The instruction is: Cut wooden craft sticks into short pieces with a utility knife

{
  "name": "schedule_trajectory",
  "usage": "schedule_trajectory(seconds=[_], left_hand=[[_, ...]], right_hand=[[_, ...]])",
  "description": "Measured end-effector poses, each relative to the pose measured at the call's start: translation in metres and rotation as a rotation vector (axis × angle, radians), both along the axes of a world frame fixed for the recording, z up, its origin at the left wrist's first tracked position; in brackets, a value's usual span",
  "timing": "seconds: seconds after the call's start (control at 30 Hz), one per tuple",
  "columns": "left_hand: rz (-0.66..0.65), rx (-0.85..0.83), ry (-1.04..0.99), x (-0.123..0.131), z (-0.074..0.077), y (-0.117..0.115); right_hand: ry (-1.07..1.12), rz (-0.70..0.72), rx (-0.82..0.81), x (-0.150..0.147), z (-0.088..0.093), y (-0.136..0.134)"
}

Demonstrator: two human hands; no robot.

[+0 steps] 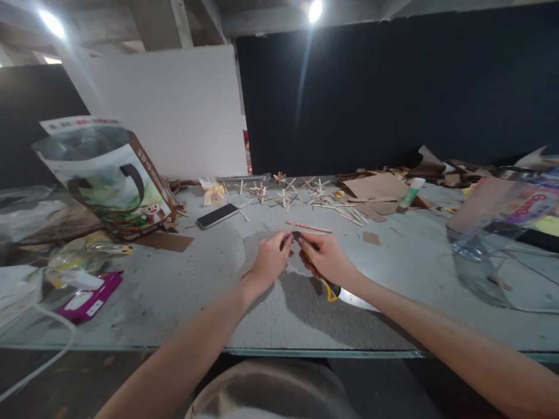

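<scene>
My right hand (325, 256) is closed around a slim black-and-yellow tool (332, 290). Its yellow-edged end sticks out below the palm, and its dark tip shows at my thumb and finger; the exact kind is unclear. Close beside that tip, my left hand (273, 256) has its fingers bent together in a pinch. Whatever they hold, if anything, is too small to make out. Just beyond both hands a red-and-white patterned stick (309, 227) lies on the grey table (209, 291).
Behind are small wooden stick crosses (286, 195) and loose sticks. A phone (217, 216) and large open bag (117, 186) stand left, with a purple box (89, 298) nearer. Brown cardboard (378, 189), a glue tube (411, 193) and a clear plastic container (476, 250) lie right.
</scene>
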State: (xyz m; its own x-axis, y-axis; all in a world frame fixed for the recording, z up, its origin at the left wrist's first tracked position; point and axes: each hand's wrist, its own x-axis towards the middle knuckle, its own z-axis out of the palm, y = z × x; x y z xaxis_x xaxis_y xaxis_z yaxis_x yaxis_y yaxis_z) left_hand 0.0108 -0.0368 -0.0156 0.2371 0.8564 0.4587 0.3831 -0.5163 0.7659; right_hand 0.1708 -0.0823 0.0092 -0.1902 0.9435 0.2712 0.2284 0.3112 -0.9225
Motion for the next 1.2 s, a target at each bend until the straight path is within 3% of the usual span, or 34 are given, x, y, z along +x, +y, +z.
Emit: schedule_trajectory(seconds=[0.27, 0.43, 0.93, 1.2], left_hand=[[-0.001, -0.085, -0.127, 0.002, 0.004, 0.003], [-0.018, -0.174, -0.139, 0.003, 0.001, 0.007], [-0.103, -0.108, -0.09, 0.002, 0.001, 0.003], [-0.077, -0.129, -0.085, 0.004, -0.001, 0.001]], right_hand=[[0.188, 0.079, -0.134, 0.0, 0.006, -0.003], [0.019, -0.027, 0.039, 0.003, 0.01, -0.006], [-0.202, -0.099, 0.159, 0.01, 0.0, 0.003], [-0.29, -0.14, 0.258, 0.009, -0.007, 0.009]])
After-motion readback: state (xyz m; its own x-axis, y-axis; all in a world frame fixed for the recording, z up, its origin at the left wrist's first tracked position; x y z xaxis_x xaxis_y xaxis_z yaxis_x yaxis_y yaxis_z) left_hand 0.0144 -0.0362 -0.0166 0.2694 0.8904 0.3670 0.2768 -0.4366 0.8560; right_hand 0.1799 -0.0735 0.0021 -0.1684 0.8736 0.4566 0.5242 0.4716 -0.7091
